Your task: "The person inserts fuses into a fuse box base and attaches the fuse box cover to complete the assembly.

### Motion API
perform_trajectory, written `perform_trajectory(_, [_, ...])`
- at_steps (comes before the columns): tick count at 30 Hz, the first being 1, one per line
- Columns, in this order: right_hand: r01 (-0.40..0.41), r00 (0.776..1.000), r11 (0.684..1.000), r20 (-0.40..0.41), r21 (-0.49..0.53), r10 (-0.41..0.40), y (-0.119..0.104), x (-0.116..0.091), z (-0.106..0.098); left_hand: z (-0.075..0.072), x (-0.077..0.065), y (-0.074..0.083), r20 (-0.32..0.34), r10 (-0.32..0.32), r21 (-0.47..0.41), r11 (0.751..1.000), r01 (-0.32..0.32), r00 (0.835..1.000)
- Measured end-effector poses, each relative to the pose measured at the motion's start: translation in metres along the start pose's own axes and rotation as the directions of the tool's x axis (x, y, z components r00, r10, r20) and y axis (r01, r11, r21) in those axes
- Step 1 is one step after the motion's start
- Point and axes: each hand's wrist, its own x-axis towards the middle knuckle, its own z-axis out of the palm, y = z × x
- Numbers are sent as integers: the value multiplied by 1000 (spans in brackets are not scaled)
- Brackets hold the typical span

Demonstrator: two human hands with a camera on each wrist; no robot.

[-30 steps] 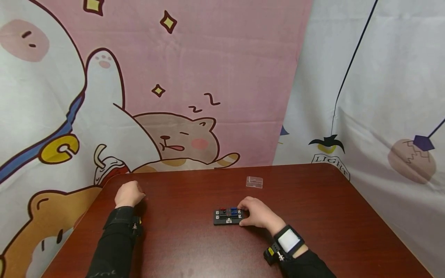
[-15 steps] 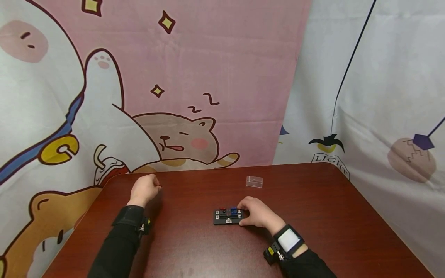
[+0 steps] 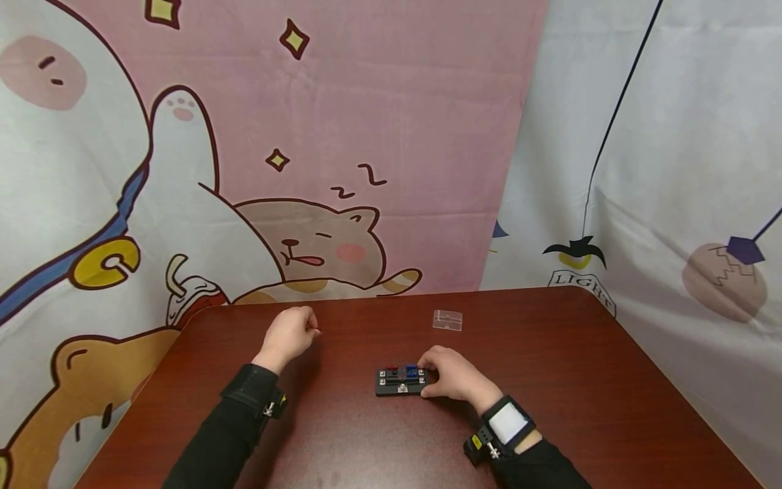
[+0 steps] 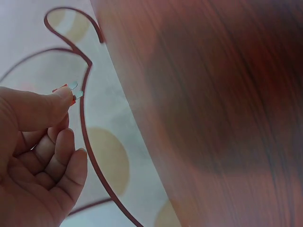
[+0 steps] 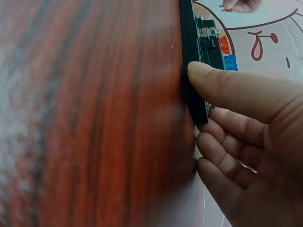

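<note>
A black fuse block with metal screw terminals lies flat on the table. Red and blue blade fuses sit in it. My right hand grips the block's right end, its thumb on the near edge in the right wrist view. To the left of the block, my left hand is held above the table. Between thumb and index finger it pinches a small orange-red blade fuse, two metal prongs pointing away from the fingertips. Most of that fuse's body is hidden by the thumb.
A clear plastic cover lies behind the block, near the far edge of the reddish-brown wooden table. Behind the table hangs a cloth printed with cartoon animals.
My left hand has moved right across the table, from the far left toward the fuse block. The right hand and the block have stayed in place.
</note>
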Motion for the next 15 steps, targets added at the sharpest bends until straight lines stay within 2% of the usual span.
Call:
perform_trajectory(7, [-13,1000,1000,1,9,13,-1,0,-1,6,-3,28,0,59,-26,998,-59,998])
perform_trajectory(15, [-19,1000,1000,3,11,19,0,0,0,9,-9,52,-5,107,-71,992,-107,994])
